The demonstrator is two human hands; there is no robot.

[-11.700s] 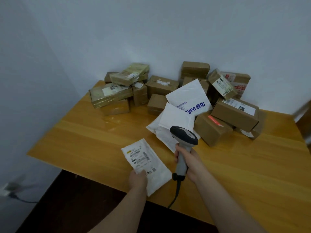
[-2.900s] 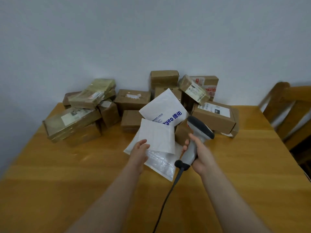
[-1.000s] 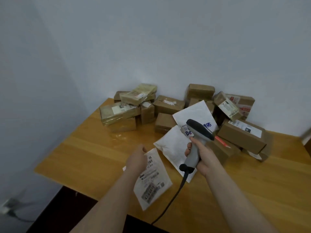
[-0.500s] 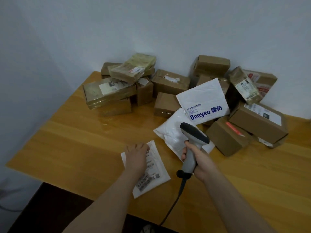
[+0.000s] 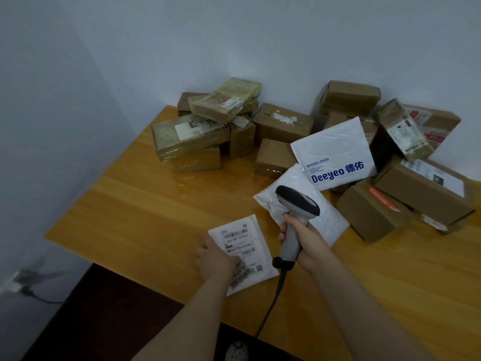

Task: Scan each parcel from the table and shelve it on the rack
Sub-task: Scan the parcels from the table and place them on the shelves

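Note:
A small white mailer parcel (image 5: 246,241) lies label up at the near edge of the wooden table (image 5: 145,204), its barcode uncovered. My left hand (image 5: 216,259) rests flat on its lower left part, fingers across the label. My right hand (image 5: 305,247) grips the handle of a grey and black barcode scanner (image 5: 296,203), whose head is held just right of and above the parcel. The scanner's cable (image 5: 270,308) hangs over the table edge. No rack is in view.
A padded white mailer (image 5: 325,222) and a white "Deeyeo" mailer (image 5: 335,152) lie behind the scanner. Several brown cardboard boxes (image 5: 282,123) are piled along the back wall and to the right (image 5: 369,214). A wall socket (image 5: 15,282) is at the lower left.
The left hand has set the small mailer down flat on the table and slid to its lower left, baring the barcode. The scanner has stayed in the right hand.

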